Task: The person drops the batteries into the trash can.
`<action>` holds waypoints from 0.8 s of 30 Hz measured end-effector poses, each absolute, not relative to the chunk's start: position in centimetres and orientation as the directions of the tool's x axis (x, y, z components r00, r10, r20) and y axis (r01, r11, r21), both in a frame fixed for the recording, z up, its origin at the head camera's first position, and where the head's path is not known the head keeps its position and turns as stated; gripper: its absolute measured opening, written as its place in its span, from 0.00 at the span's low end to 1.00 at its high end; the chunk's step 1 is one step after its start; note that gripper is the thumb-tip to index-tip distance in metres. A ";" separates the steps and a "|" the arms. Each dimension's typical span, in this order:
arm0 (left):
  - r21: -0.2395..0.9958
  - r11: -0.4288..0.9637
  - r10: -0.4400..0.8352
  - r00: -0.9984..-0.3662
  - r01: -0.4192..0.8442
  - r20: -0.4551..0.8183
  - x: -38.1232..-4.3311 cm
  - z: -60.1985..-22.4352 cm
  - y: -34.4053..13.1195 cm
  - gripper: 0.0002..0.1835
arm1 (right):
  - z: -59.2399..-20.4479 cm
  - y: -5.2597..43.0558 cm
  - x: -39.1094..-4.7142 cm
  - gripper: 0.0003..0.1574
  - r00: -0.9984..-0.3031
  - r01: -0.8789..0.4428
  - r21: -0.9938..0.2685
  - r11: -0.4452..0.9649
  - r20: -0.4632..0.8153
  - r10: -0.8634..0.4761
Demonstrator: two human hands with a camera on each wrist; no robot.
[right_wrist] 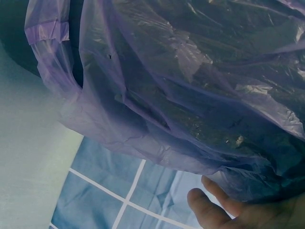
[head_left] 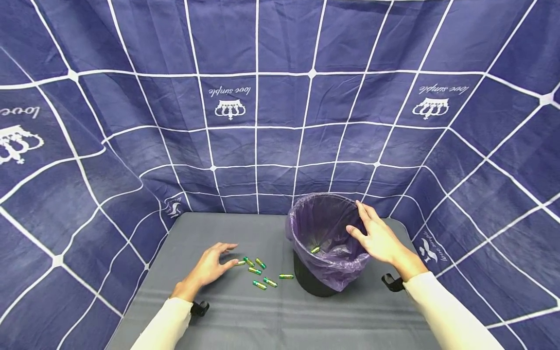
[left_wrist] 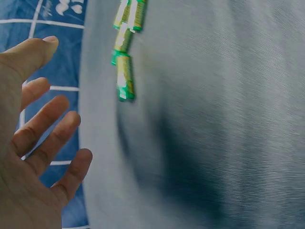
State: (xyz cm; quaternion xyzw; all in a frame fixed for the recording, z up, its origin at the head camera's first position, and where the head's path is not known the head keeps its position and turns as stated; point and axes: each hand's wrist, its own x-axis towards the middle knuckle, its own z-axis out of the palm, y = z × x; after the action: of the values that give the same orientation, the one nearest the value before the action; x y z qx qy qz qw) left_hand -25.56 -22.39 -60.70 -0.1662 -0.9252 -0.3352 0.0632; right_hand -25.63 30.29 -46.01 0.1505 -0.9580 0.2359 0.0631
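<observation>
One grey worktop point(head_left: 227, 228) carries a bin point(head_left: 312, 287) with a thin, soft liner point(head_left: 343, 272). Both hands look spread — right hand point(head_left: 379, 236) at the rim, grip unclear; left hand point(head_left: 210, 266) just beside seven loose batteries point(head_left: 259, 285). Likely smooth, stiff and prone to roll — best pinched mid-barrel. Another battery point(head_left: 315, 250) lies inside the liner.

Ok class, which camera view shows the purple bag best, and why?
The head view: it shows the purple bag lining the black bin, with its open mouth and draped edge. The right wrist view shows only part of it, close up; the left wrist view shows none.
</observation>
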 end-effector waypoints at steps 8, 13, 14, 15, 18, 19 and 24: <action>0.631 0.726 0.193 -0.961 0.275 0.198 -25.5 -63.8 -22.8 0.29 | -45.8 30.2 -25.5 0.55 -0.944 -0.325 -0.437 0.839 0.205 -0.258; 0.651 0.724 0.158 -0.973 0.229 0.166 -25.9 -65.2 -22.0 0.31 | -45.8 30.3 -25.4 0.55 -0.941 -0.332 -0.437 0.836 0.221 -0.258; 0.651 0.726 0.152 -0.975 0.223 0.165 -26.0 -65.5 -21.8 0.31 | -45.8 30.3 -25.4 0.55 -0.941 -0.330 -0.438 0.837 0.221 -0.255; 0.650 0.729 0.145 -0.976 0.215 0.161 -26.2 -65.7 -21.6 0.31 | -45.9 30.4 -25.4 0.55 -0.942 -0.329 -0.438 0.837 0.220 -0.255; 0.644 0.737 0.129 -0.978 0.205 0.163 -26.4 -66.1 -21.0 0.30 | -46.0 30.4 -25.3 0.55 -0.942 -0.328 -0.435 0.839 0.221 -0.254; 0.642 0.740 0.124 -0.979 0.200 0.162 -26.4 -66.3 -20.9 0.29 | -46.1 30.4 -25.3 0.55 -0.943 -0.325 -0.434 0.840 0.218 -0.252; 0.630 0.756 0.089 -0.981 0.180 0.173 -26.4 -66.7 -20.5 0.24 | -46.2 30.2 -25.3 0.54 -0.942 -0.327 -0.437 0.838 0.220 -0.252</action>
State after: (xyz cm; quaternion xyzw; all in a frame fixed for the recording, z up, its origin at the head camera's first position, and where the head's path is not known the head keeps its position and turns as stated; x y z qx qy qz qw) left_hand -26.42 -20.50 -66.71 -0.0719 -0.9346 -0.3420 0.0662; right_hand -25.29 30.23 -46.20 0.1515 -0.9555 0.2411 0.0770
